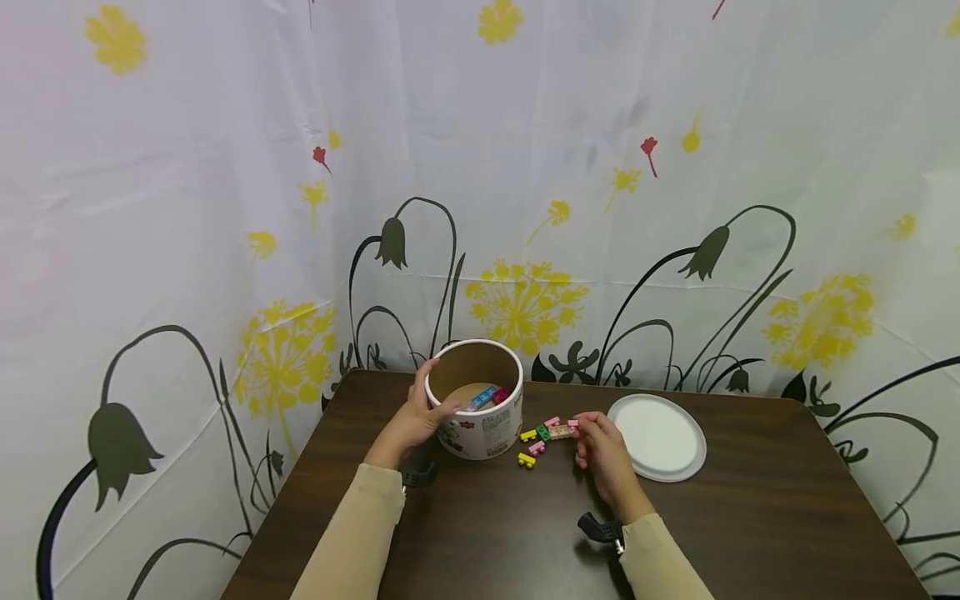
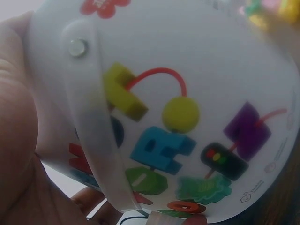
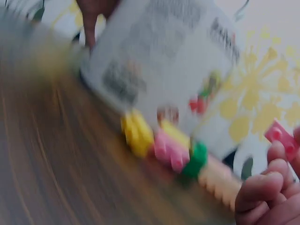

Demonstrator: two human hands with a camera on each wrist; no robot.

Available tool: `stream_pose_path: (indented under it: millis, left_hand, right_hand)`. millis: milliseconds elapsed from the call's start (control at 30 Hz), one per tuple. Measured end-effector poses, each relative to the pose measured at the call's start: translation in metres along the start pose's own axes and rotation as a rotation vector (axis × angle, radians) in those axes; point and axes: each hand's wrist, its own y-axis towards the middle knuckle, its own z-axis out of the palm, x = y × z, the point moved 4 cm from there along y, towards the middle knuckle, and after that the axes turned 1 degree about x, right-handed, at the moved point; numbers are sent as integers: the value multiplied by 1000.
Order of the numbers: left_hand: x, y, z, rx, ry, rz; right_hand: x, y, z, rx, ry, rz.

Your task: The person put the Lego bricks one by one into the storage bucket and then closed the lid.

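Observation:
My left hand (image 1: 414, 421) grips the white bucket (image 1: 480, 442) at its left side, thumb over the near rim. The bucket leans toward me, and a blue block (image 1: 482, 397) and a dark pink block (image 1: 501, 396) show inside. Pinched in the fingertips of my right hand (image 1: 606, 458) is a small pink block (image 3: 281, 137), to the right of the bucket. Just left of that hand lie several loose blocks: a beige one (image 1: 560, 432), a green one (image 1: 543, 432), a pink one (image 1: 536, 448) and a yellow one (image 1: 527, 460).
A round white lid (image 1: 658, 437) lies flat on the dark wooden table (image 1: 510, 533), right of my right hand. Behind the table's back edge hangs a white curtain (image 1: 420, 125) with flower prints. A white strap handle (image 2: 89, 93) runs down the bucket's side.

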Motion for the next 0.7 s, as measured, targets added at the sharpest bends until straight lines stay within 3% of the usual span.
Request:
stream_pose_path:
  millis: [100,200,333,467,600,700]
  left_hand:
    - [0,1,0,-9,1,1]
    - [1,3,1,-11,11,6]
    - [4,4,1,-9,5,3]
    - [6,4,1,2,13,-17]
    - [5,4,1,0,27,-18]
    - [3,4,-1,-3,30,-5]
  right_hand:
    - [12,-3,15,43,95,-21]
    - [30,-1,34,82,173,-94]
    - [62,9,72,144,270,-177]
    - [89,27,116,192,330,-168]
    - [97,51,155,256,296,-133]
    - [92,66,172,284,179,-116]
